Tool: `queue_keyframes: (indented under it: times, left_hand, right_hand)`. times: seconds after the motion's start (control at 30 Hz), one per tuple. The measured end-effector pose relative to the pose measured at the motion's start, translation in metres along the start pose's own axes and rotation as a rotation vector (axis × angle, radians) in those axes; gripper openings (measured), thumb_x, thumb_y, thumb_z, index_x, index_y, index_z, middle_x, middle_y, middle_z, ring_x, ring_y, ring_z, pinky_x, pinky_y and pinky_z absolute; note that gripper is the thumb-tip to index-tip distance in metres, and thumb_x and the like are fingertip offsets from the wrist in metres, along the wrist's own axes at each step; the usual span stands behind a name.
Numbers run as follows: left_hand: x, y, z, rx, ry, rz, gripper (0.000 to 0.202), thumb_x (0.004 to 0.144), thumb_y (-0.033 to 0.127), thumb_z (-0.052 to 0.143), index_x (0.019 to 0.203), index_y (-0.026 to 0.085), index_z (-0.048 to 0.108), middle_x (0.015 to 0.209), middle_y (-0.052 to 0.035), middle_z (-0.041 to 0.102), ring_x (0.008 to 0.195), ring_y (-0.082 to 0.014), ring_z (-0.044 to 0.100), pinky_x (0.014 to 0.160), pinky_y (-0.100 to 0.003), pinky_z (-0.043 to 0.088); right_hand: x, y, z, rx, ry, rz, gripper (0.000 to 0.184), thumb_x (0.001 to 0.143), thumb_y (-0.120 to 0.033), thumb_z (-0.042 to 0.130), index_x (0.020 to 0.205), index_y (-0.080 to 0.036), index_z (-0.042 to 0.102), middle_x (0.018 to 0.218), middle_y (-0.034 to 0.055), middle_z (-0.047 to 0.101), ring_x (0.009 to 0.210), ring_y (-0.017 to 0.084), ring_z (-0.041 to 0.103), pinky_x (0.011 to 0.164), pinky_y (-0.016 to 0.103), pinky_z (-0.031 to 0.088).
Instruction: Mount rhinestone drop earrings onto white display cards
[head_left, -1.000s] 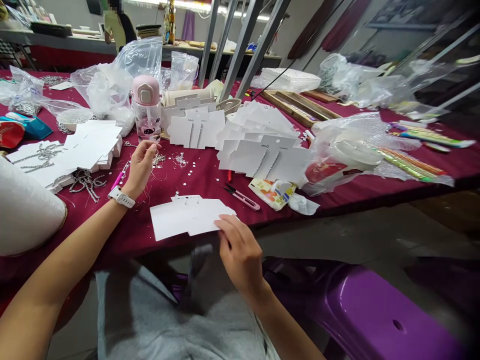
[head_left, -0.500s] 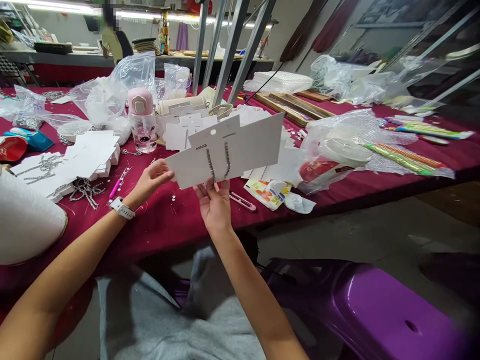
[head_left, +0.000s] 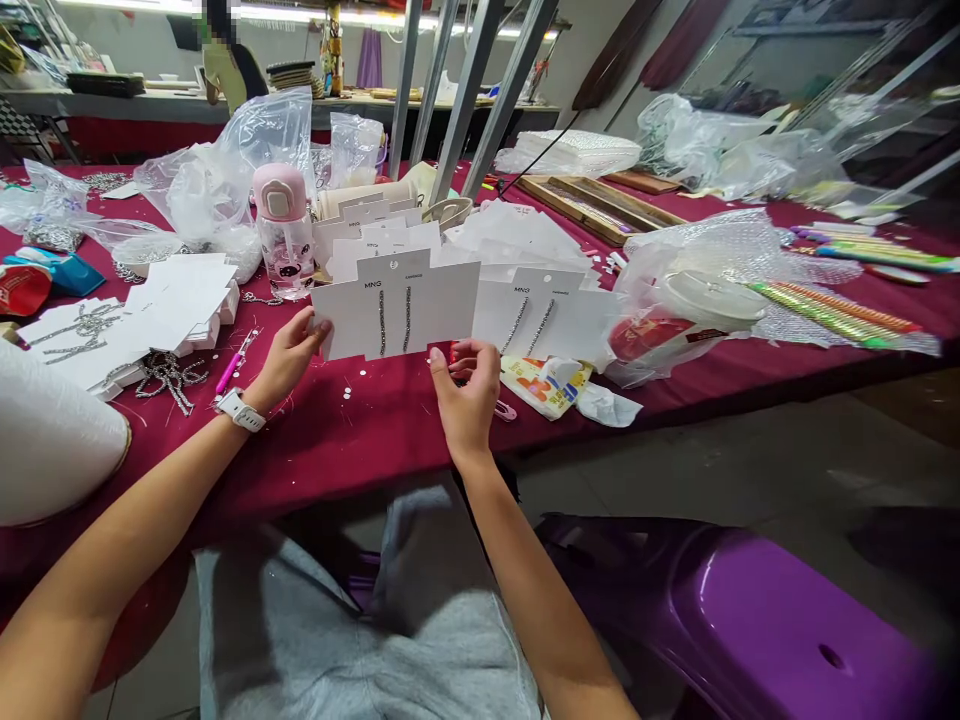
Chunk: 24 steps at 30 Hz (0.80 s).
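A white earring card (head_left: 442, 300) printed MNG is held nearly upright above the table, with two dark glittering chain strands hanging on its front. My left hand (head_left: 289, 355) pinches its left edge between thumb and fingers. By the card's lower right corner is my right hand (head_left: 466, 400), its fingers bent and the thumb apart from them; a small red spot shows between them, too small to make out. Just to the right stands another MNG card (head_left: 574, 318) with two strands. Further cards (head_left: 386, 232) are propped behind the held one.
White blank cards (head_left: 184, 290) with loose chain strands lie at left, near a pink pen-like tool (head_left: 229, 372). Around them are a pink-lidded bottle (head_left: 281, 200), a large white thread cone (head_left: 56, 440) and a bagged cup (head_left: 701, 305). A purple stool (head_left: 750, 600) stands at right.
The held card has turned from tilted to nearly level and moved slightly lower. My right hand has left the card's bottom edge and shifted right, uncovering the card at right.
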<state>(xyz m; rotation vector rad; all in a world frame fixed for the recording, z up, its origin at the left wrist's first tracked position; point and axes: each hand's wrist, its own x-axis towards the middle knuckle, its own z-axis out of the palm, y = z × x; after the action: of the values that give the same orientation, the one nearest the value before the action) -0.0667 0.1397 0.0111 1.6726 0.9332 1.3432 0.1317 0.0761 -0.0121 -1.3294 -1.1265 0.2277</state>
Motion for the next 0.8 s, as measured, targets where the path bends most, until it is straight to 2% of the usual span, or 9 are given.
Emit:
queue_keyframes:
  times: [0.07, 0.13, 0.27, 0.4, 0.5, 0.6, 0.7, 0.8]
  left_hand:
    - [0.0, 0.0, 0.001, -0.003, -0.001, -0.03, 0.014, 0.078, 0.031, 0.054, 0.084, 0.019, 0.057, 0.077, -0.0005, 0.057, 0.069, -0.0113, 0.052, 0.06, -0.023, 0.043]
    - [0.0, 0.001, 0.002, -0.013, -0.012, -0.045, 0.014, 0.077, 0.028, 0.054, 0.086, 0.019, 0.058, 0.08, -0.001, 0.059, 0.07, -0.0114, 0.053, 0.061, -0.023, 0.044]
    - [0.001, 0.0, 0.002, -0.023, -0.064, -0.022, 0.02, 0.075, 0.029, 0.054, 0.091, 0.018, 0.059, 0.084, -0.0023, 0.061, 0.079, -0.0138, 0.056, 0.069, -0.026, 0.046]
    - [0.001, -0.006, -0.001, -0.003, -0.072, -0.012, 0.022, 0.075, 0.031, 0.055, 0.09, 0.016, 0.059, 0.084, -0.0021, 0.061, 0.082, -0.0137, 0.055, 0.075, -0.026, 0.045]
    - [0.002, -0.011, -0.002, 0.013, -0.057, -0.017, 0.02, 0.076, 0.031, 0.055, 0.089, 0.016, 0.059, 0.08, -0.0012, 0.059, 0.079, -0.0126, 0.054, 0.073, -0.024, 0.044]
    - [0.003, -0.014, -0.002, 0.023, -0.045, -0.015, 0.02, 0.076, 0.032, 0.055, 0.087, 0.016, 0.059, 0.078, -0.0008, 0.058, 0.077, -0.0119, 0.053, 0.072, -0.024, 0.044]
    - [0.004, -0.014, -0.002, 0.021, -0.065, -0.012, 0.022, 0.075, 0.032, 0.055, 0.089, 0.016, 0.059, 0.079, -0.0009, 0.057, 0.076, -0.0118, 0.052, 0.07, -0.023, 0.044]
    - [0.006, -0.012, -0.002, 0.026, -0.071, 0.0, 0.023, 0.074, 0.034, 0.056, 0.088, 0.016, 0.057, 0.078, -0.0005, 0.056, 0.073, -0.011, 0.05, 0.068, -0.023, 0.042]
  right_hand:
    - [0.004, -0.004, 0.0, -0.165, -0.059, -0.151, 0.022, 0.076, -0.038, 0.056, 0.084, -0.018, 0.049, 0.084, 0.0033, 0.051, 0.073, 0.012, 0.048, 0.075, 0.029, 0.044]
    - [0.006, -0.006, 0.003, -0.275, -0.101, -0.217, 0.019, 0.076, -0.034, 0.057, 0.083, -0.017, 0.054, 0.086, 0.0053, 0.054, 0.08, 0.015, 0.051, 0.078, 0.03, 0.043]
    - [0.004, -0.002, 0.01, -0.433, -0.171, -0.177, 0.009, 0.077, -0.023, 0.056, 0.079, -0.017, 0.061, 0.088, 0.0069, 0.059, 0.085, 0.019, 0.053, 0.079, 0.03, 0.042]
    - [0.001, 0.004, 0.01, -0.453, -0.267, -0.098, 0.009, 0.076, -0.023, 0.056, 0.078, -0.018, 0.063, 0.086, 0.0061, 0.061, 0.084, 0.02, 0.055, 0.074, 0.03, 0.042]
    - [-0.001, 0.004, 0.009, -0.457, -0.271, -0.08, 0.009, 0.076, -0.024, 0.056, 0.078, -0.017, 0.061, 0.086, 0.0058, 0.061, 0.083, 0.02, 0.055, 0.073, 0.03, 0.041]
    - [-0.005, 0.002, 0.009, -0.483, -0.275, -0.121, 0.011, 0.077, -0.027, 0.054, 0.078, -0.017, 0.06, 0.083, 0.0044, 0.062, 0.081, 0.019, 0.056, 0.072, 0.029, 0.04]
    - [-0.009, 0.0, 0.009, -0.494, -0.337, -0.154, 0.014, 0.079, -0.029, 0.052, 0.077, -0.018, 0.059, 0.076, 0.0024, 0.062, 0.073, 0.017, 0.056, 0.067, 0.027, 0.039]
    - [-0.011, -0.002, 0.008, -0.435, -0.483, -0.294, 0.016, 0.081, -0.027, 0.048, 0.078, -0.017, 0.059, 0.07, 0.0014, 0.062, 0.067, 0.014, 0.056, 0.064, 0.025, 0.038]
